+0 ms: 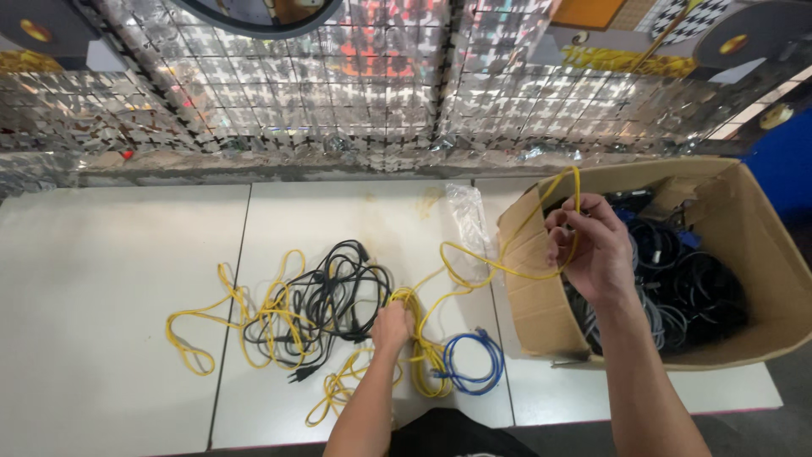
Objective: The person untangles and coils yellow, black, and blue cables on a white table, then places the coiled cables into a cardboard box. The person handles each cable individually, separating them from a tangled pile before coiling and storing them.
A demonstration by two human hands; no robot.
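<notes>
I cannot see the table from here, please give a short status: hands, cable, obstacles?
Left hand shut on yellow cable coil. Right hand holds its loop over cardboard box. Black cable tangled alongside, blue cable near.

The left hand [391,326] covers the bundle of yellow cable [423,338] it grips, so its fingertips cannot be seen. The right hand [592,250] hides part of the dark cables [694,288] in the cardboard box [533,296] (their number is impossible to tell). Both forearms are cut off by the picture's bottom edge. The black cable [338,296] tangle near the table's [101,279] front edge overlaps itself; single strands cannot be traced.
</notes>
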